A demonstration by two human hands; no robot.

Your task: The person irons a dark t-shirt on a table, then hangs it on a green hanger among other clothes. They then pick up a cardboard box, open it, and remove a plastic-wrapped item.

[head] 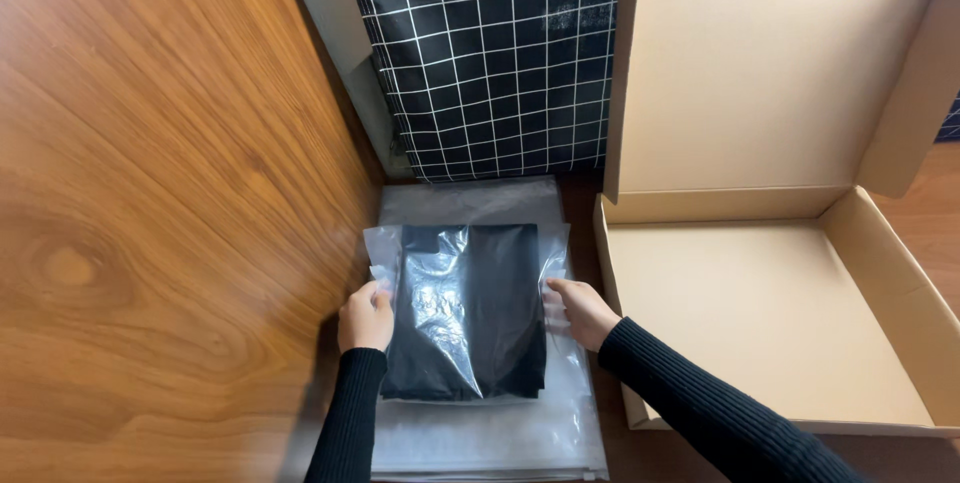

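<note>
A folded black garment in a clear plastic bag (468,308) lies on top of a stack of similar frosted plastic bags (480,438). My left hand (365,318) grips the bag's left edge. On the right edge, my right hand (580,311) holds the plastic. Both arms wear black ribbed sleeves. The bag's clear film is wrinkled and reflects light over the garment's left half.
An open cardboard box (870,273) with its lid up stands to the right, nothing inside. A wooden panel (150,193) rises on the left. A black fabric with a white grid (495,53) hangs behind the stack.
</note>
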